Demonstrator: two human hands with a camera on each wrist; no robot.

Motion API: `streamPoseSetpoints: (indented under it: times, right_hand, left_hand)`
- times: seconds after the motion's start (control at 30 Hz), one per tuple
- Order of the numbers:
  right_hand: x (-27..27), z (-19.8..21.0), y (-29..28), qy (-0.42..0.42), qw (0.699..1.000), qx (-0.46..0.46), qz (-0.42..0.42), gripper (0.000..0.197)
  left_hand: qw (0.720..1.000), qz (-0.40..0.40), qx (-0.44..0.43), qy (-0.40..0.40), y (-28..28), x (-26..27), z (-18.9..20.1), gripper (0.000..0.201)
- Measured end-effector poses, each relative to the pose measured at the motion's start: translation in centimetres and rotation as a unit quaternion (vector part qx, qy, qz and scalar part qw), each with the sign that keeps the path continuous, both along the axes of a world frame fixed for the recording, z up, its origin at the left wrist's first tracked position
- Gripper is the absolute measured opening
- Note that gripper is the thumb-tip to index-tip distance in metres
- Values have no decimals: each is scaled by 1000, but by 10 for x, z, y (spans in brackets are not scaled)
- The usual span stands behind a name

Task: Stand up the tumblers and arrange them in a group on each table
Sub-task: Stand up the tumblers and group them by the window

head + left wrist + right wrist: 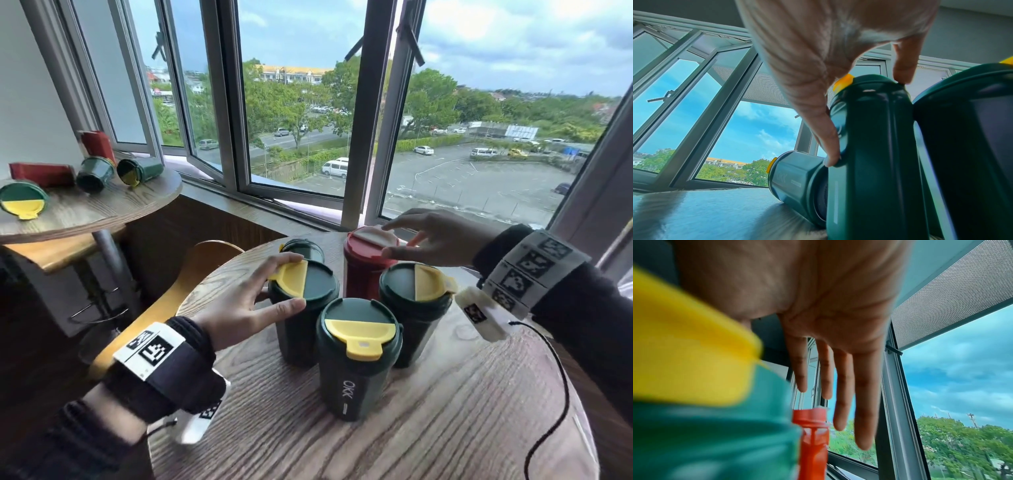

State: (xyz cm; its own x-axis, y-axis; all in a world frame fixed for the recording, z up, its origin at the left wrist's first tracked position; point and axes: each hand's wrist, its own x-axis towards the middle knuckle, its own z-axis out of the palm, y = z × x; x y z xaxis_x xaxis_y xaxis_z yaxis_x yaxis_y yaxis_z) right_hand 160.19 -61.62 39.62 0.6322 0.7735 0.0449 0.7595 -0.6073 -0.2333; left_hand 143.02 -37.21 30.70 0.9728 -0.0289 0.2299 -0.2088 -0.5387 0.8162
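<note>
Dark green with a half-yellow lid, the left tumbler [301, 308] stands upright on the near wooden table [428, 428], and the left hand [239, 308] holds it at the lid: the thumb presses the side under the rim and the fingers lie spread over the yellow flap, as the left wrist view also shows. The right hand [442, 236] is flat and spread above the red tumbler [368, 263]; whether the fingertips [863, 443] touch its white lid flap, I cannot tell. The red tumbler stands upright at the back of the group. Just beside it stands the right green tumbler [416, 308], and the front green tumbler [358, 356] stands nearest to the person, close to the other two green ones. Behind the held tumbler, one more green tumbler [797, 175] lies on its side on the same table.

On the far round table [113, 205] at the left, three green tumblers and two red ones are there; at least four of them lie on their side. Behind both tables are open windows [291, 102]. A wooden chair [191, 274] stands between the tables.
</note>
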Motion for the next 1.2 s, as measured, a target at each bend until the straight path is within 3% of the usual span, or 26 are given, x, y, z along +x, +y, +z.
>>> streamPoseSetpoints:
  times: [0.17, 0.33, 0.53, 0.6, 0.7, 0.8, 0.9, 1.03, 1.2]
  right_hand:
    - [-22, -6, -24, 24, 999, 40, 10, 82]
    - [-37, -22, -31, 1, 997, 65, 33, 65]
    - [-40, -36, -32, -10, 993, 116, 25, 57]
    - [-39, -41, -32, -11, 990, 140, 27, 57]
    - [-37, -45, -32, 9, 987, 160, 12, 69]
    - [-39, -42, -32, 39, 984, 173, -7, 72]
    - [-43, -40, -30, 67, 980, 185, -20, 71]
    - [-49, -42, -28, 77, 974, 211, -38, 64]
    - [-55, -45, -27, 85, 969, 219, -71, 63]
  left_hand:
    - [1000, 7, 10, 27, 1, -1, 6, 64]
    - [996, 13, 47, 69, 6, 4, 19, 77]
    - [985, 27, -50, 165, 24, 22, 39, 104]
    - [980, 60, -44, 184, 33, 34, 46, 90]
    - [972, 119, 71, 192, 53, 65, 47, 58]
    - [954, 122, 171, 212, 63, 95, 43, 56]
    - [944, 87, 206, 241, 57, 121, 36, 55]
    - [950, 37, 192, 243, 44, 139, 21, 55]
    - [965, 12, 71, 252, 46, 153, 9, 53]
